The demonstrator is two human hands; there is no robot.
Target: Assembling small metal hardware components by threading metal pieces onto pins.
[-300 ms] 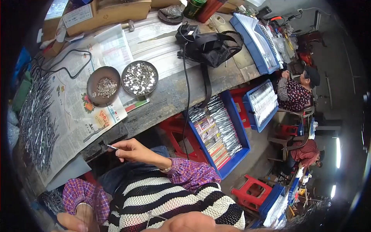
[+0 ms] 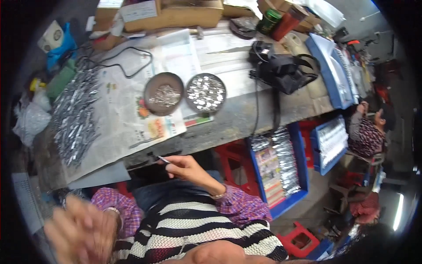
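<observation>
My right hand [image 2: 185, 168] is held just below the bench edge, pinching a small thin metal piece [image 2: 163, 159] between thumb and fingers. My left hand [image 2: 81, 231] is raised near the lower left, blurred by motion, fingers spread, with nothing seen in it. On the newspaper-covered bench [image 2: 118, 127] in front sit two round dishes side by side: a brown one [image 2: 163, 93] with small metal bits and a dark one [image 2: 205, 92] full of shiny small parts. A long heap of silvery metal pieces [image 2: 74, 119] lies at the left of the bench.
A black bag with straps [image 2: 281, 70] and a cable lie on the bench's right. Cardboard boxes [image 2: 171, 13] stand at the back. Blue trays of metal parts [image 2: 281, 169] rest on red stools below. Another person [image 2: 367, 132] sits at the right by more blue trays.
My left hand has risen from the bottom edge into view at the lower left and is blurred. My right hand still pinches the small piece in about the same spot.
</observation>
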